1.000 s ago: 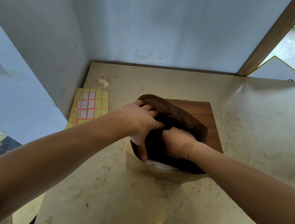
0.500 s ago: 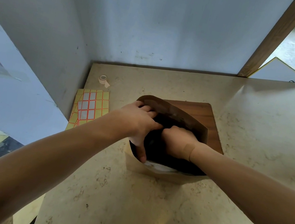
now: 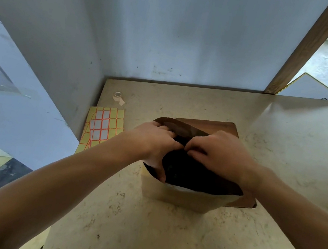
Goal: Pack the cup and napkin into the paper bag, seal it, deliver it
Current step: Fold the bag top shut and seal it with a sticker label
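Observation:
A brown paper bag (image 3: 178,199) stands upright on the beige counter, its mouth open toward me and dark inside. My left hand (image 3: 155,142) grips the bag's left rim, thumb reaching down inside. My right hand (image 3: 219,151) pinches the far rim near the middle, fingers curled over the paper. Both hands meet above the opening. A thin strip of white shows just inside the near rim (image 3: 182,190); I cannot tell whether it is the napkin. The cup is hidden.
A brown wooden board (image 3: 224,127) lies under and behind the bag. A sheet of yellow and orange labels (image 3: 101,128) hangs off the counter's left edge. A small tape roll (image 3: 118,96) sits near the back left corner. Walls close off the back and left.
My right hand has come up out of the bag's inside and moved to the far rim, now pinching the paper beside my left hand. The left hand keeps its grip.

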`<state>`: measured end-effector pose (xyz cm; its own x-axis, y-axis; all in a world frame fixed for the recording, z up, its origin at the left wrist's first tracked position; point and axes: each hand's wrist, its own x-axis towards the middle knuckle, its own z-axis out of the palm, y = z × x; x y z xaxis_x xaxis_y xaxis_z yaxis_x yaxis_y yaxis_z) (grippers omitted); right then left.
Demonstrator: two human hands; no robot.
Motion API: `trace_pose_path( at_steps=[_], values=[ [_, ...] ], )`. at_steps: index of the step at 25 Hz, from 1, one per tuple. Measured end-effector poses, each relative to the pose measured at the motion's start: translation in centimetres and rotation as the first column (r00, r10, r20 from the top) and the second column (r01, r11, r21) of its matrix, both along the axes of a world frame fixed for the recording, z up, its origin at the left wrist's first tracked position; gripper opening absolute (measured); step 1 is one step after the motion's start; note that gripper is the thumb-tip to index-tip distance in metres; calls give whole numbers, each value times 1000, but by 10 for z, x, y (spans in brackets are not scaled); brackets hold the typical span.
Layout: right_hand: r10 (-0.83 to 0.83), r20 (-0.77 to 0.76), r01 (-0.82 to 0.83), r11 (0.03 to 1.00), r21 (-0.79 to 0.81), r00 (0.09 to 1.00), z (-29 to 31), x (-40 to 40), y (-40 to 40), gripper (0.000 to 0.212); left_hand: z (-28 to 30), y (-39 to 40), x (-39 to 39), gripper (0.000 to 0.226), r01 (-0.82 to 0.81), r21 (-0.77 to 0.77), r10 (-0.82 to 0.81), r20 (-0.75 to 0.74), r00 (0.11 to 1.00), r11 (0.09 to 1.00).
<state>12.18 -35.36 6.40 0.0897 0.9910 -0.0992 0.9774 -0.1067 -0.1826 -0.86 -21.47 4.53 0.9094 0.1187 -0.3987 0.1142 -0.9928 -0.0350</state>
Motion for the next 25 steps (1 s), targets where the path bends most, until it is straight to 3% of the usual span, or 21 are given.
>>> trace_pose_path(
  at_steps=[2, 4, 6, 9, 11, 13, 15, 18, 25],
  values=[
    [-18, -14, 20, 973, 229, 1000, 3, 9, -16, 23, -2, -1, -3, 76, 6, 1, -6, 80, 997, 1000],
    [-55, -19, 58, 933, 356, 998, -5, 18, -30, 27, -1, -1, -9, 59, 6, 13, -8, 184, 983, 1000],
    [-122, -93, 147, 930, 337, 988, -15, 27, -42, 43, 1, 2, -18, 46, -2, -6, 4, 297, 955, 1000],
    [-213, -337, 270, 954, 130, 917, -18, 35, -58, 74, -3, 10, -39, 40, -63, -156, 133, 492, 860, 986],
    [-223, -439, 255, 967, 15, 870, -16, 39, -68, 96, -9, 14, -52, 55, -113, -322, 277, 527, 804, 940],
    [-192, -453, 188, 981, -54, 871, -16, 40, -75, 111, -12, 16, -62, 88, -199, -496, 417, 381, 825, 845],
    [-152, -393, 122, 987, -100, 907, -19, 40, -78, 117, -15, 16, -66, 116, -270, -576, 461, 214, 861, 771],
    [-137, -298, 123, 990, -65, 945, -29, 39, -77, 110, -20, 17, -64, 130, -241, -602, 438, 204, 875, 761],
    [-216, -330, 260, 961, 98, 919, -42, 34, -80, 49, -29, 21, -59, 114, -247, -627, 512, 284, 811, 739]
  ],
)
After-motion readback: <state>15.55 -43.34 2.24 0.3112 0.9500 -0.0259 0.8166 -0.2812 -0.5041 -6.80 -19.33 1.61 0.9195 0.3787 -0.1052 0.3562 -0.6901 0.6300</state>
